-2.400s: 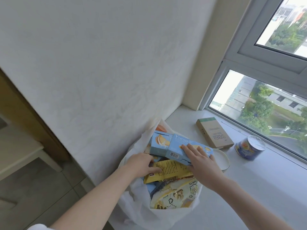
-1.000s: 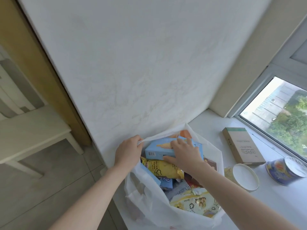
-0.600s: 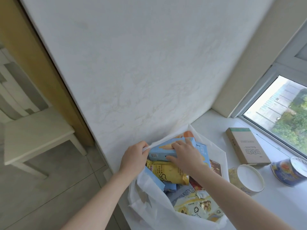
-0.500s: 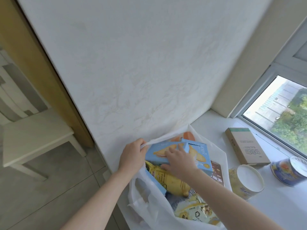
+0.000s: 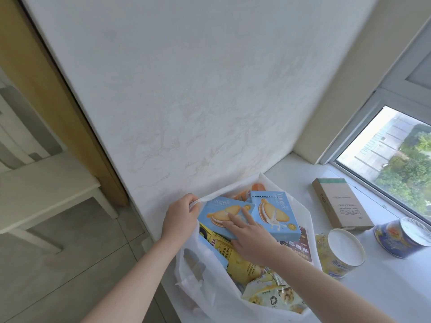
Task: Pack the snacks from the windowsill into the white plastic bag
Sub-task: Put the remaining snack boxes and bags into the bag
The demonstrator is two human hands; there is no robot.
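Since a moment ago: both blue biscuit boxes have tipped flat, picture sides up, where before one showed its barcode edge.
Left hand (image 5: 180, 216): I pinch the far rim of the white plastic bag (image 5: 200, 283), fingers curled on the fabric, keeping the mouth wide.
Right hand (image 5: 248, 236): my fingers lie straight, pressing down on the left blue box (image 5: 220, 216); nothing is gripped.
Right blue box (image 5: 274, 215): just beside the first, touching it, resting on the pile inside the bag.
Other snacks in the bag: yellow packet (image 5: 235, 255) under the boxes, popcorn pouch (image 5: 275, 297) nearest me, orange wrapper (image 5: 256, 187) at the far side.
Bag: sits at the windowsill's (image 5: 384, 290) left end, against the wall.
Left on the sill: brown carton (image 5: 340, 203) lying flat, pale tub (image 5: 338, 255) on its side touching the bag, dark blue can (image 5: 403, 236) tipped over by the window.
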